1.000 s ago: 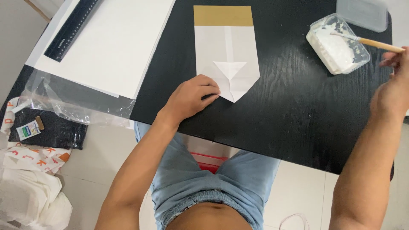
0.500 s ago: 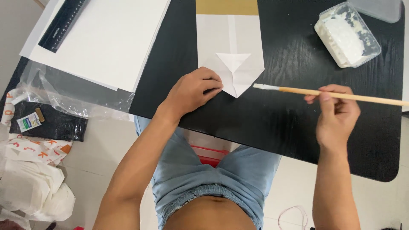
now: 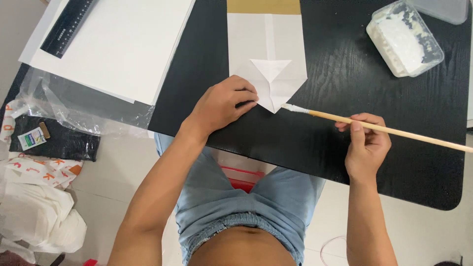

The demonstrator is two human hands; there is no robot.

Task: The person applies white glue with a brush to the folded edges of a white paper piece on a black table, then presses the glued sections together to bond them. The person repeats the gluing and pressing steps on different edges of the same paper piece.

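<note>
1. Ruler (image 3: 67, 25), black, lies at the far left on the white sheets (image 3: 123, 44), well apart from the work.

2. Clear plastic wrap (image 3: 74, 106) hangs over the left edge of the table (image 3: 345, 79); below it lie a dark cloth and white bags on the floor.

3. Left hand (image 3: 221, 104): palm down, fingers spread slightly, pressing the lower left of the folded white paper (image 3: 268, 59) flat to the table. Judgement: the press should stay firm and close to the tip so that the fold does not lift or skid under the bristles.

4. Folded white paper: mid-table at the far side, with a tan band along its top and a pointed flap toward the person.

5. Brush (image 3: 374, 127), long wooden handle, white-loaded tip touching the right edge of the pointed flap. Judgement: light strokes along the flap's edge keep paste off the table.

6. Right hand (image 3: 365, 145): thumb and fingers pinching the handle at mid-length.

7. Tub of white paste (image 3: 404, 39), clear plastic, at the far right, well apart.

8. Open room: bare dark table shows between flap and tub. The near edge lies close under both wrists.
</note>
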